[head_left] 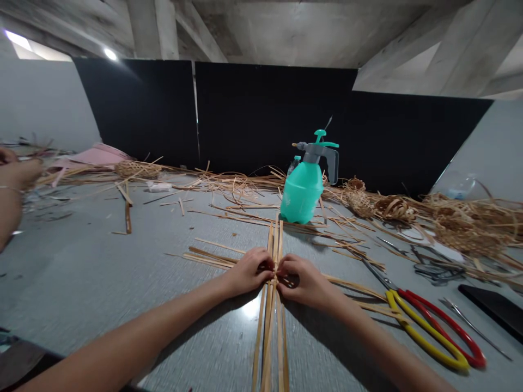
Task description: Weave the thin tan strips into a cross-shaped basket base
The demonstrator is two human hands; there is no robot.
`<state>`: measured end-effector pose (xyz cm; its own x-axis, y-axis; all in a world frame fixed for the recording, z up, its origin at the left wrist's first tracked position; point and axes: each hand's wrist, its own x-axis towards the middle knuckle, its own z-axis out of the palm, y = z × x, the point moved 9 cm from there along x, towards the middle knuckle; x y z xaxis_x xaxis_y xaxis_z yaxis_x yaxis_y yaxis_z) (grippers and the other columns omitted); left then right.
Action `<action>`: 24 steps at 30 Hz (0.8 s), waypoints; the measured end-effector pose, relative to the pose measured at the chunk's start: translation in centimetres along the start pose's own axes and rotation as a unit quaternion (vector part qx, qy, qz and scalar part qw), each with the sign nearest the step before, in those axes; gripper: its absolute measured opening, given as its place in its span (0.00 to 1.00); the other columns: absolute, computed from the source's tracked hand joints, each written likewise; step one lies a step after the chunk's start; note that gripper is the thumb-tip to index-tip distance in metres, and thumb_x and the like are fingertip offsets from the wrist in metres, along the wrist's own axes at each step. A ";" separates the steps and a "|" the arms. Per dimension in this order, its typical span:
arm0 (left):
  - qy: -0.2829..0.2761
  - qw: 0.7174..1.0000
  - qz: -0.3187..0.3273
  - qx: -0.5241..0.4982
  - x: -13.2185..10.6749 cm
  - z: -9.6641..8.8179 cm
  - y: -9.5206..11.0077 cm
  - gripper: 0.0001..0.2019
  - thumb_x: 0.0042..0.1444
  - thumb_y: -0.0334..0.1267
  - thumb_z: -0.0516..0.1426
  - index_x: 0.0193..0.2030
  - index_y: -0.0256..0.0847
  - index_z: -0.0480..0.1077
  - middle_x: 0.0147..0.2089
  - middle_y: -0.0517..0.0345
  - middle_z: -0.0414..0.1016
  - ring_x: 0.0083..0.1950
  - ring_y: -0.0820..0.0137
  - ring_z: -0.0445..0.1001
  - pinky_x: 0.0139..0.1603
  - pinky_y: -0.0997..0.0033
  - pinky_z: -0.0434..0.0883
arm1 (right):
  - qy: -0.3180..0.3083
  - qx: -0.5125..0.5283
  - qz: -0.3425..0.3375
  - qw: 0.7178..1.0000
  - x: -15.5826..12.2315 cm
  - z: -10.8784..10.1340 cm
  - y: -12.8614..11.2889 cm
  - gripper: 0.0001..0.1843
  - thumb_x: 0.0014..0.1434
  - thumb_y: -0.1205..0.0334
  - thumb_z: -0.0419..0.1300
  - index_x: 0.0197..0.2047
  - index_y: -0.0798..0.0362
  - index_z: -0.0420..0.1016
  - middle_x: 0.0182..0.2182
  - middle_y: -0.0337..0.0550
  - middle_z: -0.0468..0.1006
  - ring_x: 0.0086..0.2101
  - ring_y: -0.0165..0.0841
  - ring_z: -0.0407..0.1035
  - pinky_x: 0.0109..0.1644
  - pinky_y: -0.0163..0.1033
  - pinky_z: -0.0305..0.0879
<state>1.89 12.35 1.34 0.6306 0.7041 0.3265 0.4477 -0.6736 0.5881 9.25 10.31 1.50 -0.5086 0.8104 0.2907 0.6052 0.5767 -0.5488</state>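
Observation:
A cross of thin bamboo strips [271,326] lies on the grey table [102,283], one bundle running toward me and another lying across it. My left hand [248,270] and my right hand [300,281] meet at the crossing point. Both are closed, fingertips pinching the strips where the bundles overlap. What the fingertips hold beyond the strips is hidden.
A teal pump spray bottle [304,188] stands just behind the strips. Red-and-yellow handled shears [429,326] lie at the right, with a dark flat object [494,307] and small scissors [439,269] beyond. Loose strips and half-woven baskets [461,223] line the back. Another person's hand [16,174] works at far left.

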 end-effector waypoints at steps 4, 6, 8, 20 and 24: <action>-0.004 0.999 -0.006 0.034 -0.3 0.1 0.3 0.03 0.53 0.27 0.56 0.32 0.37 0.65 0.35 0.57 0.64 0.40 0.68 0.64 0.42 0.70 0.63 | 0.014 -0.027 0.024 0.999 -0.4 -0.4 0.1 0.04 0.47 0.69 0.56 0.30 0.54 0.66 0.31 0.42 0.66 0.31 0.30 0.62 0.34 0.34 0.59; -0.012 0.999 -0.008 0.040 -0.3 0.2 0.4 0.03 0.54 0.28 0.55 0.33 0.37 0.64 0.36 0.56 0.64 0.41 0.67 0.63 0.43 0.69 0.63 | 0.017 -0.051 0.047 0.997 -0.5 -0.6 0.3 0.04 0.47 0.68 0.57 0.30 0.55 0.66 0.31 0.42 0.65 0.30 0.30 0.62 0.33 0.34 0.59; -0.025 0.999 -0.003 0.041 -0.2 0.3 0.6 0.03 0.55 0.28 0.54 0.33 0.38 0.63 0.37 0.55 0.64 0.42 0.67 0.63 0.44 0.68 0.63 | 0.012 -0.071 0.067 0.995 -0.5 -0.6 0.6 0.04 0.48 0.66 0.57 0.30 0.55 0.67 0.31 0.42 0.64 0.30 0.31 0.61 0.33 0.35 0.58; -0.029 0.995 0.015 0.095 -0.1 0.0 0.8 0.05 0.54 0.31 0.55 0.38 0.37 0.63 0.42 0.51 0.65 0.46 0.62 0.62 0.49 0.63 0.61 | -0.017 -0.117 0.060 0.991 0.5 -0.3 1.3 0.14 0.43 0.63 0.60 0.36 0.54 0.66 0.34 0.44 0.67 0.35 0.35 0.61 0.38 0.37 0.57; -0.042 0.995 -0.003 0.094 0.2 0.0 0.2 0.07 0.52 0.33 0.57 0.37 0.36 0.63 0.43 0.50 0.65 0.46 0.62 0.63 0.49 0.63 0.62 | -0.037 -0.125 0.059 0.990 0.7 -0.1 1.3 0.17 0.42 0.61 0.62 0.37 0.55 0.68 0.34 0.44 0.67 0.34 0.34 0.61 0.37 0.37 0.57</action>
<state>2.08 12.33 1.55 0.6750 0.6920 0.2561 0.5566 -0.7054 0.4388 9.78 11.68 1.08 -0.4633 0.8693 0.1721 0.7911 0.4932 -0.3619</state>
